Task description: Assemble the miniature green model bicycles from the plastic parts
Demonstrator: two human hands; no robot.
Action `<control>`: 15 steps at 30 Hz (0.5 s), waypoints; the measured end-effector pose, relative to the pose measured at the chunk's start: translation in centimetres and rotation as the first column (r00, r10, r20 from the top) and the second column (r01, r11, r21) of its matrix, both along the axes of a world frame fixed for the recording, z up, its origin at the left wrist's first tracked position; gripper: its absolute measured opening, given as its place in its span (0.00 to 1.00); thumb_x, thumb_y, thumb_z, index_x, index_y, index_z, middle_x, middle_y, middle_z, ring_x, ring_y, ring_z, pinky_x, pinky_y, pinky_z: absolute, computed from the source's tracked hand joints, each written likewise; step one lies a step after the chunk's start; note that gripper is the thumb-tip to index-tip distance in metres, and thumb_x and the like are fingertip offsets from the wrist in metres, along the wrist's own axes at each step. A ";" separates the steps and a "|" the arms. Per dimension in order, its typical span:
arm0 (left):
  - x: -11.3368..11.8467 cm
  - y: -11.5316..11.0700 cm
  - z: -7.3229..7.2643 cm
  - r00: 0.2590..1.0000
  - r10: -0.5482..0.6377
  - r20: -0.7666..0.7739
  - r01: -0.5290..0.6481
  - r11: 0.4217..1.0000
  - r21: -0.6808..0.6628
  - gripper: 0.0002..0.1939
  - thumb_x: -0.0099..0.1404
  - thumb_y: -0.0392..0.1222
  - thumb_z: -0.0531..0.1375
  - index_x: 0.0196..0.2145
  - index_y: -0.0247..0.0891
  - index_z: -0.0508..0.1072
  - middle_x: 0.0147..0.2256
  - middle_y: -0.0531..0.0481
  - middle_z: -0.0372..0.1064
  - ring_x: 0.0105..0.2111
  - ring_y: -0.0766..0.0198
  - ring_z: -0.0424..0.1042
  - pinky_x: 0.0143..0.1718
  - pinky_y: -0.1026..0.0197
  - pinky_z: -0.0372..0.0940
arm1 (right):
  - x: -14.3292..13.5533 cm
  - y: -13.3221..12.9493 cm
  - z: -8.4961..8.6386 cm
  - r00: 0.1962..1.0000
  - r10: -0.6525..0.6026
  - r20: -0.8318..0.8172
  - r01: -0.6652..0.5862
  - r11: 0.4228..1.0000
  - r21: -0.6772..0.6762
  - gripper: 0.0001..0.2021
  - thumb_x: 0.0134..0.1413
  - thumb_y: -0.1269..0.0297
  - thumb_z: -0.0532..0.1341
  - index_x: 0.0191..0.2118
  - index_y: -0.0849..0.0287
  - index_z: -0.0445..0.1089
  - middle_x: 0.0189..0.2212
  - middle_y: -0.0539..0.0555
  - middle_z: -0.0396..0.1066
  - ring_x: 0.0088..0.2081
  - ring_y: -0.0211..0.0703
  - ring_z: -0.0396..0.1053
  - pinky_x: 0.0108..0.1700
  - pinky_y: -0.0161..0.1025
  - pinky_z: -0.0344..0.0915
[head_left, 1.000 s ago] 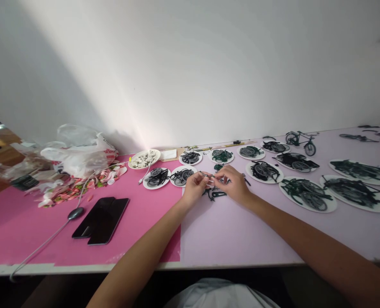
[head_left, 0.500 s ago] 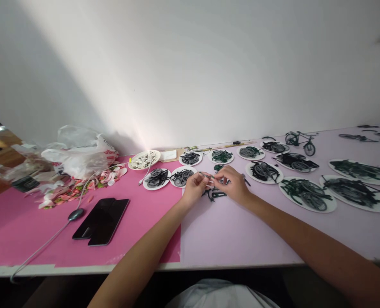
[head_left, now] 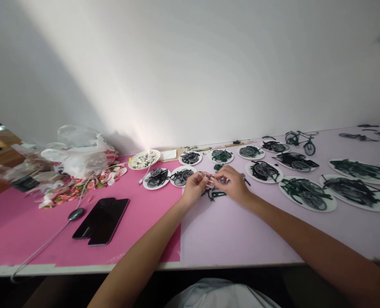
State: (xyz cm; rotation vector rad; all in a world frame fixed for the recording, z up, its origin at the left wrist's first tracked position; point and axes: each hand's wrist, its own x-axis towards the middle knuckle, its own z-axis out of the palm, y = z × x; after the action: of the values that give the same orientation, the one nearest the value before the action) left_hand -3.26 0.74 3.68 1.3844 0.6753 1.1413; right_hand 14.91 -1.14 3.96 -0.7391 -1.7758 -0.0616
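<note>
My left hand [head_left: 194, 187] and my right hand [head_left: 231, 183] meet above the middle of the table, fingertips pinched close together. Between them is a small, thin dark model bicycle part [head_left: 212, 176]; its exact shape is too small to make out, and the fingers cover much of it. Loose black bicycle parts [head_left: 218, 194] lie on the pale surface just below and behind my hands. Left of my left hand stands a white plate with a small spoked wheel [head_left: 184, 175] and black parts. To the right of my right hand, another plate [head_left: 248, 175] bears similar parts.
An assembled model bicycle [head_left: 301, 141] stands at the back right, among several plates of parts. On the pink left half lie two dark phones [head_left: 108, 222], a cable with a black oval piece [head_left: 76, 214], pink petals [head_left: 66, 192] and a white plastic bag [head_left: 77, 154]. A wall rises behind.
</note>
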 end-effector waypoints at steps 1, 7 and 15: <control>0.0 0.1 -0.1 1.000 0.000 0.001 0.000 1.000 0.000 0.30 0.55 0.65 0.72 0.39 0.35 0.75 0.35 0.45 0.77 0.34 0.60 0.78 0.37 0.61 0.71 | 0.0 0.0 0.0 1.000 0.002 -0.001 -0.002 1.000 -0.001 0.06 0.61 0.70 0.65 0.33 0.54 0.72 0.28 0.52 0.71 0.31 0.45 0.69 0.27 0.39 0.66; 0.0 0.4 -0.5 1.000 -0.009 0.008 0.009 1.000 0.002 0.30 0.55 0.65 0.72 0.39 0.35 0.74 0.36 0.45 0.77 0.34 0.60 0.77 0.36 0.61 0.70 | 0.0 -0.1 0.0 1.000 0.006 0.006 -0.006 1.000 -0.001 0.05 0.62 0.70 0.65 0.34 0.54 0.72 0.28 0.52 0.71 0.31 0.44 0.69 0.27 0.39 0.66; 0.0 0.5 -0.5 1.000 -0.017 0.014 0.017 1.000 0.010 0.31 0.55 0.65 0.72 0.39 0.34 0.74 0.34 0.46 0.76 0.32 0.62 0.77 0.35 0.62 0.70 | 0.1 0.0 0.1 1.000 0.003 0.020 -0.003 1.000 -0.007 0.05 0.62 0.70 0.65 0.33 0.54 0.72 0.28 0.52 0.70 0.31 0.44 0.69 0.28 0.39 0.65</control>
State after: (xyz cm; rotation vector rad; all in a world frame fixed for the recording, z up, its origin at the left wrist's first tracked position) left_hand -3.24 1.27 3.14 1.3870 0.6480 1.1412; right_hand 15.00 -1.18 4.03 -0.7431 -1.7965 -0.0605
